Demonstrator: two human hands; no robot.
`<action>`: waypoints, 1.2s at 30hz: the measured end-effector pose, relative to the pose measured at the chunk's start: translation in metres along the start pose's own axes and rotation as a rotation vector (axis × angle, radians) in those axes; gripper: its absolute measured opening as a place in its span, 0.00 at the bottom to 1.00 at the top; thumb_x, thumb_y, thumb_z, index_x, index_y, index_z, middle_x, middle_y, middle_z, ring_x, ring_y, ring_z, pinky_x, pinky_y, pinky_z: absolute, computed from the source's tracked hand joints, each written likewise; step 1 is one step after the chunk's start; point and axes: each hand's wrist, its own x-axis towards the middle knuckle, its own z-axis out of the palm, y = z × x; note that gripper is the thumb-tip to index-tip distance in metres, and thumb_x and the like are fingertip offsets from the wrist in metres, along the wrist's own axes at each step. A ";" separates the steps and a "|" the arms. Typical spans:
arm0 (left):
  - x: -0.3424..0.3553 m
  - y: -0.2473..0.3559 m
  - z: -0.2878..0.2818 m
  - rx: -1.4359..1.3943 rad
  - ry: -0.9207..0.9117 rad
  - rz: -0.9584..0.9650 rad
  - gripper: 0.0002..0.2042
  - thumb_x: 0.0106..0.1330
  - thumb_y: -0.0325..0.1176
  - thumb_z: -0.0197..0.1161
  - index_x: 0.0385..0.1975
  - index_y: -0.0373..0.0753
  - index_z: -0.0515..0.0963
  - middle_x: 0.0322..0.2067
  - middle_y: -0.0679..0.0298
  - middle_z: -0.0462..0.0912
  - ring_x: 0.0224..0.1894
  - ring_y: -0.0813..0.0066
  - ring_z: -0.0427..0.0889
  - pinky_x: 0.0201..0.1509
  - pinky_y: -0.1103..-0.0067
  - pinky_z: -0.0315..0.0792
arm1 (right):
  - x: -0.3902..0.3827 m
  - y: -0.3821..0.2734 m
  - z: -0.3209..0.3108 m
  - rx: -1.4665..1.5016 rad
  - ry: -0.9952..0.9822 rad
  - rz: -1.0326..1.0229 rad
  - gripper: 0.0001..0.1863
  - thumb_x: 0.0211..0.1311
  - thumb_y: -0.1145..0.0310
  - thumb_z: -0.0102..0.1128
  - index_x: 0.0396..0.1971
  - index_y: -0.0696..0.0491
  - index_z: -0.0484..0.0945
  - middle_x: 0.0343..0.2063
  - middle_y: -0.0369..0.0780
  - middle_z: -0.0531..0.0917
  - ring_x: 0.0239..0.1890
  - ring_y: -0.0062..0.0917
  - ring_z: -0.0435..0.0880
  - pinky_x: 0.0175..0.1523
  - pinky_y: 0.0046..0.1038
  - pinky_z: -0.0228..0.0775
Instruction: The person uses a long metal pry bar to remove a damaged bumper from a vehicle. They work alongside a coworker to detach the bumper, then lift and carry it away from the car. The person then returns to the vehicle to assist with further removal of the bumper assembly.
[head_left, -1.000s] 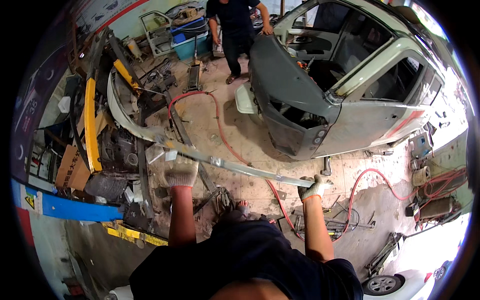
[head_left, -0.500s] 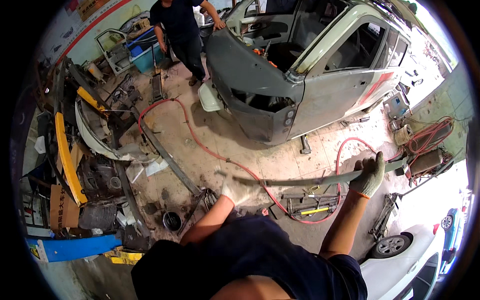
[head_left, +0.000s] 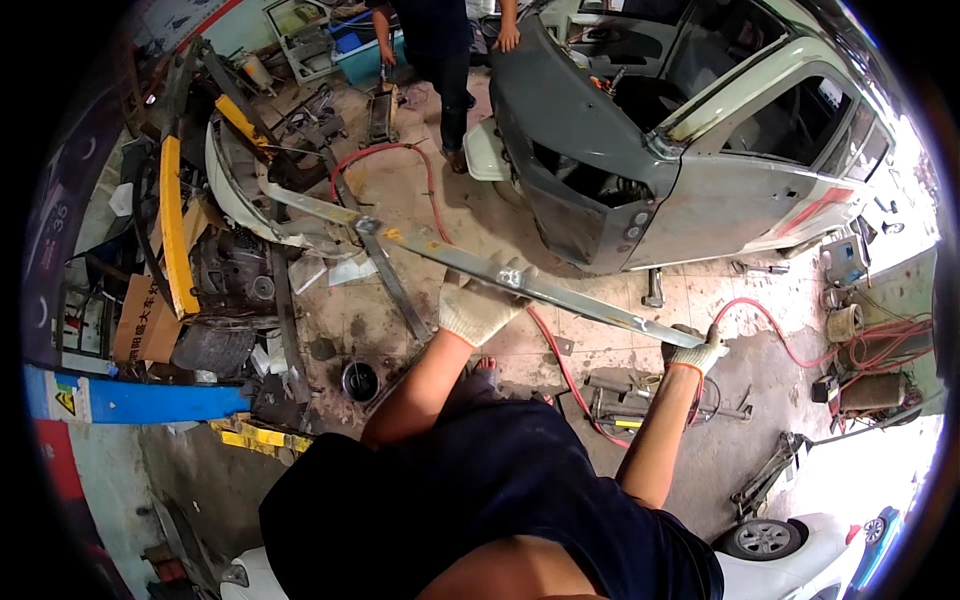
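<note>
A long, flat, grey metal bar (head_left: pixel 580 299) with rusty patches is held up in front of me, slanting from the far left down to the near right. My left hand (head_left: pixel 482 306), in a pale knit glove, is closed round its middle. My right hand (head_left: pixel 698 352), gloved with an orange cuff, grips the bar close to its right end. The far left end of the bar reaches over the curved white car body part (head_left: pixel 228 190). Below the bar a red hose (head_left: pixel 562 370) winds along the tiled floor.
A stripped grey car body (head_left: pixel 575 170) stands ahead at right, with another person (head_left: pixel 435 50) beside its front. Scrap parts and a yellow beam (head_left: pixel 175 225) crowd the left. Tools (head_left: pixel 630 405), a black bowl (head_left: pixel 360 381) and a floor jack (head_left: pixel 770 475) lie nearby; a white car (head_left: pixel 815 545) stands behind right.
The bar has swung so that its left end points farther ahead and to the left. My left hand now grips its middle; my right hand has come lower. The whole view has shifted.
</note>
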 end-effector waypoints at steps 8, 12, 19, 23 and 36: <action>0.009 0.127 -0.228 -0.222 0.504 0.206 0.25 0.69 0.49 0.33 0.53 0.40 0.70 0.53 0.60 0.74 0.55 0.65 0.71 0.50 0.63 0.70 | 0.006 0.005 0.000 -0.021 -0.082 -0.064 0.17 0.59 0.55 0.58 0.21 0.46 0.61 0.14 0.31 0.63 0.14 0.22 0.63 0.20 0.28 0.60; -0.056 0.149 -0.279 -0.259 0.284 0.396 0.20 0.64 0.49 0.43 0.37 0.43 0.79 0.31 0.68 0.83 0.30 0.72 0.81 0.30 0.73 0.76 | -0.005 -0.057 -0.012 -0.334 0.022 -0.444 0.10 0.61 0.62 0.53 0.23 0.50 0.68 0.15 0.31 0.67 0.16 0.19 0.65 0.24 0.29 0.62; -0.072 0.098 -0.246 -0.185 0.577 0.282 0.17 0.61 0.46 0.51 0.19 0.42 0.79 0.16 0.65 0.79 0.20 0.67 0.79 0.26 0.70 0.76 | -0.084 -0.011 -0.011 -1.896 -0.852 -1.454 0.14 0.36 0.69 0.65 0.25 0.53 0.71 0.20 0.46 0.77 0.24 0.45 0.78 0.29 0.42 0.70; -0.046 0.062 -0.230 -0.084 0.430 0.147 0.19 0.65 0.46 0.47 0.23 0.41 0.80 0.17 0.67 0.79 0.23 0.67 0.79 0.32 0.69 0.76 | -0.087 0.005 -0.029 -2.670 -0.974 -1.024 0.10 0.48 0.68 0.57 0.32 0.51 0.75 0.29 0.44 0.83 0.33 0.37 0.84 0.35 0.37 0.75; -0.043 -0.008 -0.224 0.061 0.625 -0.165 0.24 0.65 0.54 0.44 0.34 0.38 0.77 0.32 0.54 0.81 0.35 0.53 0.79 0.42 0.60 0.75 | -0.087 -0.091 -0.013 -0.823 -0.537 -1.133 0.11 0.46 0.79 0.65 0.27 0.52 0.71 0.17 0.30 0.71 0.17 0.18 0.66 0.24 0.22 0.60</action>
